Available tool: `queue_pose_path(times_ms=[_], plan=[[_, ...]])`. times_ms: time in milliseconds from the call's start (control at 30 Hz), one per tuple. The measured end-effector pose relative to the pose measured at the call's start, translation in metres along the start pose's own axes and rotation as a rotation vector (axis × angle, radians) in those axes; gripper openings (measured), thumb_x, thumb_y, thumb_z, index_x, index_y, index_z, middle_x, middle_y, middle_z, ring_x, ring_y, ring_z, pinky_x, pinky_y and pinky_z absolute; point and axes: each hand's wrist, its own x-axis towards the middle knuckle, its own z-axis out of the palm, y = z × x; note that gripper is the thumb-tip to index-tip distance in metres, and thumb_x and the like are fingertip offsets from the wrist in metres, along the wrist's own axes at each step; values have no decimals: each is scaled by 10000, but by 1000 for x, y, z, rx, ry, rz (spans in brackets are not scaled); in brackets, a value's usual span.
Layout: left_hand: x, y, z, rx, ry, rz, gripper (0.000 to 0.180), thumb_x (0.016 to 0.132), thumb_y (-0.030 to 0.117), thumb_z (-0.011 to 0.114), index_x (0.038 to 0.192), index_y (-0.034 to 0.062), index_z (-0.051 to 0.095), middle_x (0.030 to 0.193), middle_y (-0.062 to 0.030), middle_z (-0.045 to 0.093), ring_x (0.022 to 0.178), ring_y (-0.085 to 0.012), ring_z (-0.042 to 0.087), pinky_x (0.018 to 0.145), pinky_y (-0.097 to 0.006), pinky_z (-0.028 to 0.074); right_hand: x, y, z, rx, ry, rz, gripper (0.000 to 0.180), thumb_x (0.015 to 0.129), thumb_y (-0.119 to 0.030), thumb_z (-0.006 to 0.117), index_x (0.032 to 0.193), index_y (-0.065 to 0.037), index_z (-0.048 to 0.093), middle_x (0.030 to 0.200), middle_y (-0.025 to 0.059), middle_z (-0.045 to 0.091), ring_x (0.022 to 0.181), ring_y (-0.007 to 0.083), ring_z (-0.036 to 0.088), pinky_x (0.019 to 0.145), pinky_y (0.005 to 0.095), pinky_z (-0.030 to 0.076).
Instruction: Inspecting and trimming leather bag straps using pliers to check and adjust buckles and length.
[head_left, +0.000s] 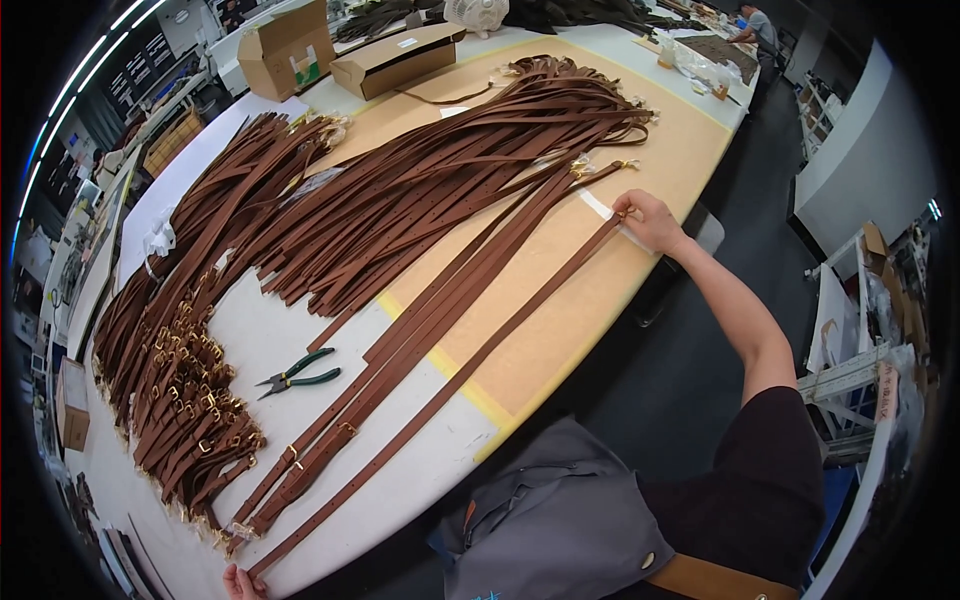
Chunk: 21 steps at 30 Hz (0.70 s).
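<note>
A long brown leather strap [470, 370] stretches diagonally over the table's near side. Its far end is pinched in the fingers of my right hand [650, 222], by the table's right edge. My left hand [240, 582] grips the near end at the bottom left, partly cut off by the picture's rim. Just left of this strap lie a few similar straps [400, 345] alongside it, with gold buckles [347, 429] near their lower ends and gold clasps in clear wrapping at the far ends. Green-handled pliers [300, 376] rest on the white surface farther left.
Large piles of brown straps [440, 180] cover the table's middle and left, with many buckles [195, 385] heaped at the lower left. Open cardboard boxes [398, 62] and a white fan [476, 14] stand at the back. Another person [760, 30] works far off. Shelving [850, 390] stands at right.
</note>
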Motion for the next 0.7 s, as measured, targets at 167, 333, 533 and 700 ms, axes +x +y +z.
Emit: queue_pose_path(times_ms=[167, 333, 533, 700], plan=[[13, -37, -48, -54, -155, 143, 177, 1059, 100, 587, 1232, 71, 572, 850, 25, 557, 610, -40, 453, 499, -197, 370, 23, 11, 11, -214, 125, -266, 160, 747, 14, 724, 880, -62, 677, 883, 109, 685, 910, 296, 683, 847, 398, 543], [-25, 16, 89, -62, -275, 149, 106, 1014, 11, 621, 1119, 21, 608, 805, -18, 615, 619, -93, 568, 573, -228, 457, 47, 70, -35, -709, 139, -53, 313, 737, 32, 695, 1017, -98, 642, 1174, 121, 654, 1183, 339, 596, 1021, 442, 463], [-54, 33, 151, -191, -355, 168, 94, 988, -20, 648, 1077, -3, 624, 818, -48, 654, 629, -112, 613, 595, -236, 505, 90, 28, 51, -93, -65, -207, 356, 824, 83, 532, 1146, -38, 628, 1281, 124, 630, 1251, 258, 587, 1053, 361, 459], [-90, 49, 180, -299, -401, 133, 105, 977, -25, 664, 1075, -3, 635, 852, -59, 670, 660, -112, 623, 604, -237, 509, 7, -292, 151, 655, -642, -119, 124, 1015, -58, 591, 1109, -16, 660, 1022, 70, 686, 922, 167, 690, 868, 305, 550]])
